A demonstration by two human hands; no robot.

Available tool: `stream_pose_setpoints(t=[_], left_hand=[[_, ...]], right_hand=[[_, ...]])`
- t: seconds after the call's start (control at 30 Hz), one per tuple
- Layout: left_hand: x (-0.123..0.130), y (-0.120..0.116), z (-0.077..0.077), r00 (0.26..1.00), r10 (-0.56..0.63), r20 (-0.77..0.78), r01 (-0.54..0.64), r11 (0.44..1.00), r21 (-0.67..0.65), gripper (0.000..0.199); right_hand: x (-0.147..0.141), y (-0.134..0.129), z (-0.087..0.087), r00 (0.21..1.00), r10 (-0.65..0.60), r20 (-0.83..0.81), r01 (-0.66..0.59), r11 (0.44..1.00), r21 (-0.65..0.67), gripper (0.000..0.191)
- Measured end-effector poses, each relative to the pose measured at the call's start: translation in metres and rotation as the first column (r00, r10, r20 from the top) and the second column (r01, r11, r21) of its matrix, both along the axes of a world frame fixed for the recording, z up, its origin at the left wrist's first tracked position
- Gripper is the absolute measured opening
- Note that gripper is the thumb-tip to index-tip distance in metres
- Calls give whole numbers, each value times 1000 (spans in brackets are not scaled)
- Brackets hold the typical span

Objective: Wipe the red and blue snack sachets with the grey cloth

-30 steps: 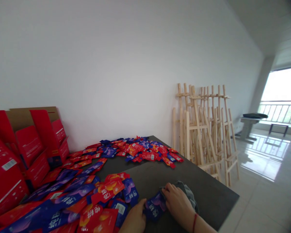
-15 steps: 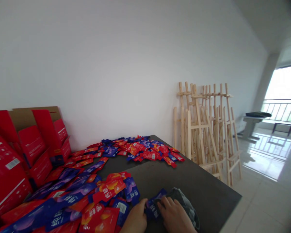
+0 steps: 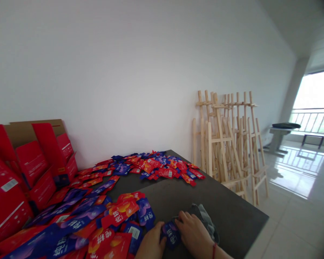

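A dark blue packet (image 3: 171, 234) with white characters is held low over the dark table by both of my hands. My left hand (image 3: 152, 241) pinches its left edge between thumb and fingers. On the opposite side, the curled fingers of my right hand (image 3: 191, 230) grip the packet's upper right edge; a red cord circles that wrist. A crumpled grey-green cloth (image 3: 206, 220) lies beside and partly behind my right hand. Close to my left hand spreads a heap of red packets (image 3: 122, 208) and blue packets (image 3: 145, 211).
Open red cardboard boxes (image 3: 34, 162) stand at the left. Another pile of red and blue packets (image 3: 162, 165) covers the far part of the dark table (image 3: 226, 212). Wooden easels (image 3: 224, 144) lean by the white wall beyond the table's right edge.
My right hand has shifted its grip along the packet's upper edge, and more of its wrist shows. The packet is turned more upright, its printed front more visible.
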State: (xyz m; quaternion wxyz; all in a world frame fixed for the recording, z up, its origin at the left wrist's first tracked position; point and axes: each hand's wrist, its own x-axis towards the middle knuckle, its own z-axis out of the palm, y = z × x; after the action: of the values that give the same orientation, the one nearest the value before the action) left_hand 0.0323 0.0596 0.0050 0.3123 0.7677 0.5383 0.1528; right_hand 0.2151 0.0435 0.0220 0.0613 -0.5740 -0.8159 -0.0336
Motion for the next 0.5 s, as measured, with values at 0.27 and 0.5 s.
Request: stream_pose_setpoints(t=[0.27,0.5], left_hand=[[0,-6,10,998,-4,-62,3,1000,-13,44],[-1,-6,20,999,27,-42,-19,983,185,20]], right_hand=[[43,14,-2,990,-138,-16,138,990,-29,36],[46,0,16,970,-173,-172,179,984,21,37]])
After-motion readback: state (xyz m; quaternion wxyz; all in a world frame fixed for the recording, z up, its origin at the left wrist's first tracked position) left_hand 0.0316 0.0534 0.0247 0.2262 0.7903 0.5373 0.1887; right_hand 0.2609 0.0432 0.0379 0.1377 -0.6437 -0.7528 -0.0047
